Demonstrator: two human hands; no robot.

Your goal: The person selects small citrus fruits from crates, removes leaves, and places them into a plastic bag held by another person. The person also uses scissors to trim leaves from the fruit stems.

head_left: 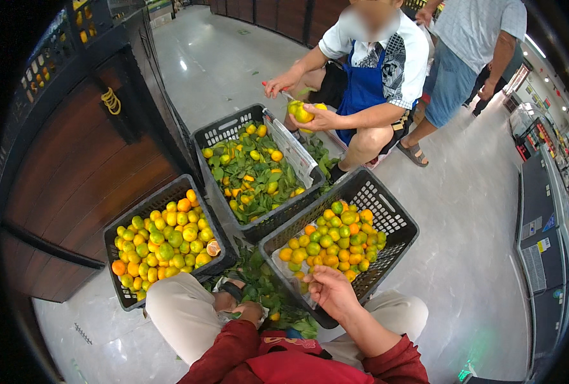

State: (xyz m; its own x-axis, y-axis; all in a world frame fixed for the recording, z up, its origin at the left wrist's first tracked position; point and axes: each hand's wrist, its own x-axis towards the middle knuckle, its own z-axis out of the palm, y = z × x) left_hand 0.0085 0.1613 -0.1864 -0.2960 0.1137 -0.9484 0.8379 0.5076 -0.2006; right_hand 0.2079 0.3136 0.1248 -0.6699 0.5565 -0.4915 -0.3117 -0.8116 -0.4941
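Observation:
My right hand (333, 292) is over the near edge of the right black crate (396, 246), its fingers curled together; what they hold, if anything, I cannot make out. Yellow-green and orange mandarins (335, 240) lie in that crate just beyond my fingers. Low between my knees, my left hand (250, 312) reaches down among cut leaves (256, 281) beside my foot. Its fingers are mostly hidden, and a bit of green shows next to them. One mandarin (275, 316) lies in the leaves close to that hand.
The left crate (127, 301) is heaped with mandarins. The middle crate (198, 137) holds leafy mandarins. Across from me a seated co-worker (367, 70) holds mandarins and a red-handled tool (283, 89). Another person (473, 57) stands behind. A dark wooden unit (73, 179) is at left.

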